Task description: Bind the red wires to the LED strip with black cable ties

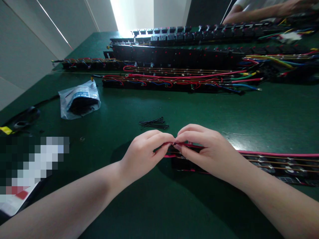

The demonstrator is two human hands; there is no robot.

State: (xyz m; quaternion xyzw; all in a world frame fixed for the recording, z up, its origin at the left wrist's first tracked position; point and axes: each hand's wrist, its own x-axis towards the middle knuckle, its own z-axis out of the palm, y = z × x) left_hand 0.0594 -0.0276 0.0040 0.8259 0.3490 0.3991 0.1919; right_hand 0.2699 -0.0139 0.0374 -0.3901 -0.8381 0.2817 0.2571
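My left hand point(149, 147) and my right hand point(203, 142) meet fingertip to fingertip at the left end of a long black wired strip point(289, 166). Both pinch a red wire point(279, 154) that runs along the strip's far edge and loops at this end. Whether a thin tie is also between the fingertips is too small to tell. Just beyond my hands lies a small pile of black cable ties point(154, 122) on the green table point(119, 212).
A clear plastic bag point(79, 99) with black contents stands at the left, near a dark tool point(23, 124). Several wired strips point(159, 81) stretch across the back. A pixelated object point(37, 172) is at lower left. Another person's arm point(261, 11) reaches in at top right.
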